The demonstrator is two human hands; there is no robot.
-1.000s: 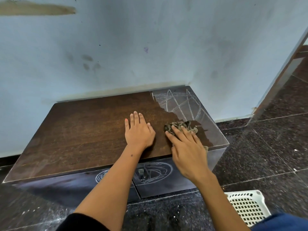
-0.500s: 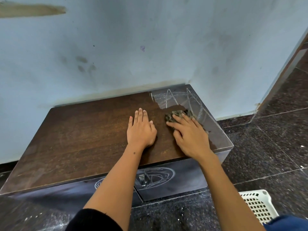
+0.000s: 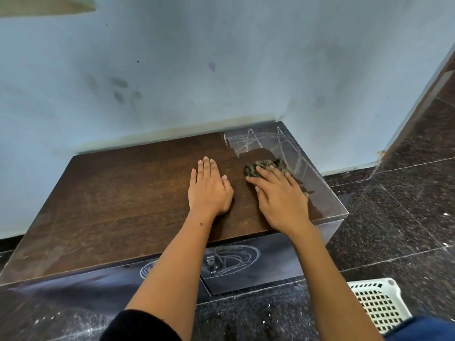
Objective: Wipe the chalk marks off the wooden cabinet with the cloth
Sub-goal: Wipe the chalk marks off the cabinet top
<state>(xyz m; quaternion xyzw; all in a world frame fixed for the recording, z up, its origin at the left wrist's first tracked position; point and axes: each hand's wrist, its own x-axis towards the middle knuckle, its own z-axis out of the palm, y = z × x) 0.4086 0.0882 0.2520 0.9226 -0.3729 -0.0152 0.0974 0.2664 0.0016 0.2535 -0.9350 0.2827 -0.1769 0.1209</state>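
A low wooden cabinet (image 3: 118,193) stands against the wall, its dark brown top mostly free of chalk. White chalk marks (image 3: 261,141) cover its far right corner, and more chalk scribbles (image 3: 234,259) show on the front doors. A dark crumpled cloth (image 3: 264,166) lies at the edge of the chalked patch. My right hand (image 3: 280,195) presses down on the cloth with straight fingers, covering its near part. Flat on the bare wood just left of it rests my left hand (image 3: 209,188), fingers together.
A pale blue wall (image 3: 221,57) rises right behind the cabinet. Dark speckled floor tiles (image 3: 406,205) spread to the right and front. A white perforated plastic basket (image 3: 379,303) sits on the floor at lower right. A metal latch (image 3: 212,263) hangs on the cabinet front.
My right hand pushed the cloth away from me toward the back right corner, clearing more chalk. The left hand stayed flat in place.
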